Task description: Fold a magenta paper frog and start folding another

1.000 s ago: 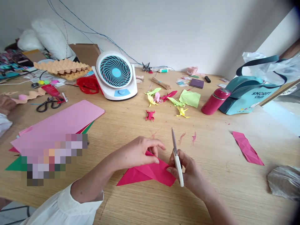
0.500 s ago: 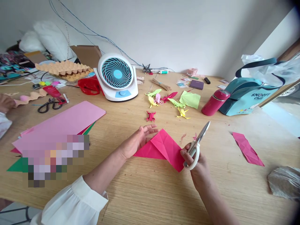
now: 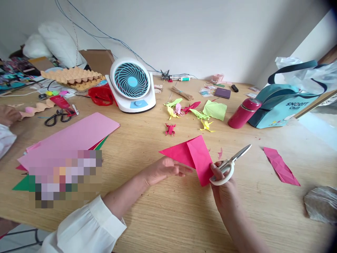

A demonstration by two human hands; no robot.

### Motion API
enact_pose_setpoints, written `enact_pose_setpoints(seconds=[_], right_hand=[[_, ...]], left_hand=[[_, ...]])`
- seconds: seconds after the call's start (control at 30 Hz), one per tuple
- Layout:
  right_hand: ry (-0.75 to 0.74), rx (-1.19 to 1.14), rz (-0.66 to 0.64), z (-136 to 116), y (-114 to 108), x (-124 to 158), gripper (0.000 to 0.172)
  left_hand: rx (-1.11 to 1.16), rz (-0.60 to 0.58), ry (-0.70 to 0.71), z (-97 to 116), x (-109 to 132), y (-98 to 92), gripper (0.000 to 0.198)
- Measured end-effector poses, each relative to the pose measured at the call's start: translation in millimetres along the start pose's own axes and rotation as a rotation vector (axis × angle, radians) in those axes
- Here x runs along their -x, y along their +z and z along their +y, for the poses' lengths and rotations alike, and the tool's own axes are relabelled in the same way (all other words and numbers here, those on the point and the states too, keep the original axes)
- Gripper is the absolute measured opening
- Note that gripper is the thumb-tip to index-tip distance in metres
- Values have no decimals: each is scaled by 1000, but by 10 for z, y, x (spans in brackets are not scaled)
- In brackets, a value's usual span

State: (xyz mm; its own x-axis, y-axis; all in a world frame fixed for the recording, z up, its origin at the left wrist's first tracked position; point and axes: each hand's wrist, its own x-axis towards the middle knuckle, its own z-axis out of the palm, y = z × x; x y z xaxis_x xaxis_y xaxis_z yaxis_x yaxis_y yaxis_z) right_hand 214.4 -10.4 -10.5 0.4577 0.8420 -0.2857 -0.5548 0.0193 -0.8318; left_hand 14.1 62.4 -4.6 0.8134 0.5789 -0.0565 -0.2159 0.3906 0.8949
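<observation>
A folded bright pink paper sheet (image 3: 202,160) hangs at an angle above the table, its pointed flap toward the left. My right hand (image 3: 222,188) is closed around white-handled scissors (image 3: 226,170) and pinches the sheet's right edge. The scissor blades are together and point up to the right. Just below the flap, my left hand (image 3: 167,170) has its fingers loosely apart, close to the lower edge; whether they touch the paper I cannot tell. A creased pink paper strip (image 3: 281,166) lies on the right.
Origami frogs, one red (image 3: 170,129) and one yellow (image 3: 206,125), lie beyond the sheet. A fan (image 3: 131,86), a red bottle (image 3: 244,112) and a blue bag (image 3: 273,109) stand behind. Pink paper sheets (image 3: 76,135) lie left, near another person's hand (image 3: 9,115).
The pink sheet has turned and its flap has risen. My left hand has moved from behind the flap to below it. The scissors in my right hand have tilted further right.
</observation>
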Motion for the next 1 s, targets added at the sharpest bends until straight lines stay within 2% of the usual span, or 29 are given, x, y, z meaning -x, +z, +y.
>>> enact_pose_setpoints(seconds=[0.03, 0.13, 0.3, 0.37, 0.6, 0.7, 0.77, 0.9, 1.0], right_hand=[[-2, 7, 5, 13, 6, 12, 42], [-26, 52, -8, 56, 27, 53, 43], [-29, 116, -74, 128, 47, 108, 42], [-30, 134, -97, 143, 45, 118, 40], [-7, 131, -36, 115, 37, 102, 45], [-3, 122, -21, 101, 33, 100, 44], [-1, 115, -34, 105, 30, 108, 43], [-13, 146, -95, 145, 33, 138, 39], [-47, 193, -124, 173, 49, 152, 39]], left_hand=[[-27, 54, -15, -42, -33, 72, 47], [-8, 176, 11, -160, -100, 249, 56], [-74, 456, 1, -241, -86, 368, 42], [-84, 479, 32, -233, -68, 363, 43], [19, 341, 97, -249, -46, 256, 37], [105, 333, 111, -250, -61, 261, 35], [154, 383, 130, -243, -87, 282, 34], [264, 590, 178, -242, -144, 312, 41], [223, 685, 239, -261, -156, 310, 48]])
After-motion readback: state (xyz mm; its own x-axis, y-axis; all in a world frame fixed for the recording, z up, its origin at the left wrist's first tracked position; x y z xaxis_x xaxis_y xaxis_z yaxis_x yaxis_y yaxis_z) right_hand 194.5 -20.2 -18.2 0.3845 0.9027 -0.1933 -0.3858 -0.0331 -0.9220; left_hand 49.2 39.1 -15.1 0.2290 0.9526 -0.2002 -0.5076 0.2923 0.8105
